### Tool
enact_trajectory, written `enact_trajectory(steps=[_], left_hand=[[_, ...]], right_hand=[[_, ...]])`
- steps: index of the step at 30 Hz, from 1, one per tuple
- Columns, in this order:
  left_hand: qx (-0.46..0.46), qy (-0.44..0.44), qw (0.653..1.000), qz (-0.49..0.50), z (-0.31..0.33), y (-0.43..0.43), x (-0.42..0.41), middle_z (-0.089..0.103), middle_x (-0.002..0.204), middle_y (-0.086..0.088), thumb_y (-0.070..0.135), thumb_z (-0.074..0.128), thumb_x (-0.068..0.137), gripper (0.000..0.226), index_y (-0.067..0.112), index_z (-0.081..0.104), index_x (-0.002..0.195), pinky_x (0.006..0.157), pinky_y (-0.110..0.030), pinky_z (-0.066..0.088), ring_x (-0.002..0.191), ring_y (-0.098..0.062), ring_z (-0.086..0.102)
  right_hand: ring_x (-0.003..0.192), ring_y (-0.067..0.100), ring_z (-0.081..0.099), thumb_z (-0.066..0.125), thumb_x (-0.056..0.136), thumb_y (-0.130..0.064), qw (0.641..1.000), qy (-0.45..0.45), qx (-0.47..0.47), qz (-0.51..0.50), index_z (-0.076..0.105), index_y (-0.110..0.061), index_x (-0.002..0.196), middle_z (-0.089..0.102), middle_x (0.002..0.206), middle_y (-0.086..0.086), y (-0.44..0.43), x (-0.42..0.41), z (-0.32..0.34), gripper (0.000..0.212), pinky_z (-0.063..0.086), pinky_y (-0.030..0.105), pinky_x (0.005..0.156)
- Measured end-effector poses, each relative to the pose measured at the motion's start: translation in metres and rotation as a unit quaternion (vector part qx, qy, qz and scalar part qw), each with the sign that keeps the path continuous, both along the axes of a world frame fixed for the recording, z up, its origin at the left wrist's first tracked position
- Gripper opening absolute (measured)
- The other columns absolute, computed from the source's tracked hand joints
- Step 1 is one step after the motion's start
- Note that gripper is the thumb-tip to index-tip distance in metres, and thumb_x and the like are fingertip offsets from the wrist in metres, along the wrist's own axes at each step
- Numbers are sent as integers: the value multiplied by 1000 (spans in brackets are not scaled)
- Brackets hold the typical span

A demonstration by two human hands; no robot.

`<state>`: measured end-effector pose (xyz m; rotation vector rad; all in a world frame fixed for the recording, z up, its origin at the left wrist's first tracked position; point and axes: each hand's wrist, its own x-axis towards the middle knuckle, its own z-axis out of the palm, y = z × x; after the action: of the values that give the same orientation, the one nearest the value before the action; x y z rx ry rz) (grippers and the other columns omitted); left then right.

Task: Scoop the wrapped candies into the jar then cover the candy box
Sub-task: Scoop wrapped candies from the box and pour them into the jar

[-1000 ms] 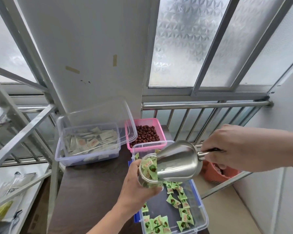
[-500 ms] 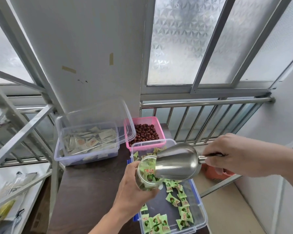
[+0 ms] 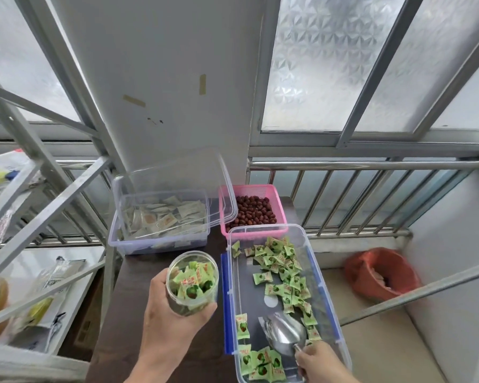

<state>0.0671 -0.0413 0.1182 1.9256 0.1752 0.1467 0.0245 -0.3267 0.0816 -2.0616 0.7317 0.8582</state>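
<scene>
My left hand (image 3: 168,313) grips a clear round jar (image 3: 193,281), upright and filled with green wrapped candies, over the dark table left of the candy box. The candy box (image 3: 327,297) is a clear plastic tub with blue clips, holding several green wrapped candies (image 3: 281,265) spread along its floor. My right hand (image 3: 320,364) holds the handle of a metal scoop (image 3: 284,334), which lies low inside the box near its front end, mouth pointing away from me. A clear lid (image 3: 177,178) leans against the wall behind the left tub.
A clear tub of pale wrapped packets (image 3: 161,225) stands at the back left of the dark table (image 3: 127,313). A pink basket of red dates (image 3: 252,210) sits behind the candy box. A metal railing (image 3: 371,164) runs behind; an orange bag (image 3: 379,273) lies on the floor right.
The scoop has left the jar's mouth and gone down into the near end of the candy box. My left hand has moved the jar left, upright beside the box.
</scene>
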Motion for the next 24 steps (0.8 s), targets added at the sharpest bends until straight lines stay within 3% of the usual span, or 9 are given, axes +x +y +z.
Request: enact_trajectory(steps=[2,4,5,7,12,16,24], left_hand=[[3,-1,1000,0,-1,0,-5,63,119,14,17,105,48,97,43,47,121,78,-10,42,105,7,61],[7,-2,1000,-8,-2,0,-9,64,115,18,18,106,47,96,50,47,116,78,-8,45,106,10,61],[10,-3,1000,-10,-2,0,-12,65,113,20,17,106,46,96,52,47,114,77,-6,47,107,12,60],[15,-6,1000,-13,-1,1,-16,63,116,30,15,106,44,98,52,48,112,77,2,47,106,14,61],[38,-9,999,-17,2,3,-26,60,122,30,23,107,40,100,48,50,118,80,6,44,107,15,61],[54,-12,998,-20,-2,5,-33,60,124,28,22,107,38,101,43,52,120,81,6,44,109,13,62],[86,-16,996,-22,0,5,-39,58,123,36,26,106,36,110,71,42,114,83,8,42,110,18,59]], right_hand=[[59,16,60,59,94,-11,999,-21,-24,-42,53,-14,48,56,58,4,12,6,-20,47,43,28,59],[62,27,60,55,93,-13,991,-52,-35,-115,53,-11,55,59,64,12,21,21,-40,39,52,41,60],[60,27,57,53,96,-15,986,-63,-22,-154,52,-11,61,58,65,12,25,31,-46,35,51,45,58],[55,24,48,48,102,-18,976,-85,13,-201,49,-14,71,53,66,10,32,56,-56,31,39,37,53],[58,22,41,42,102,-14,971,-132,69,-189,50,-11,73,49,67,9,37,102,-83,30,34,36,62],[56,21,37,44,99,-11,970,-148,84,-176,48,-11,71,45,65,9,36,91,-96,28,29,36,57],[63,22,47,45,105,-19,969,-160,116,-152,57,-10,79,55,68,7,38,99,-105,30,38,37,60]])
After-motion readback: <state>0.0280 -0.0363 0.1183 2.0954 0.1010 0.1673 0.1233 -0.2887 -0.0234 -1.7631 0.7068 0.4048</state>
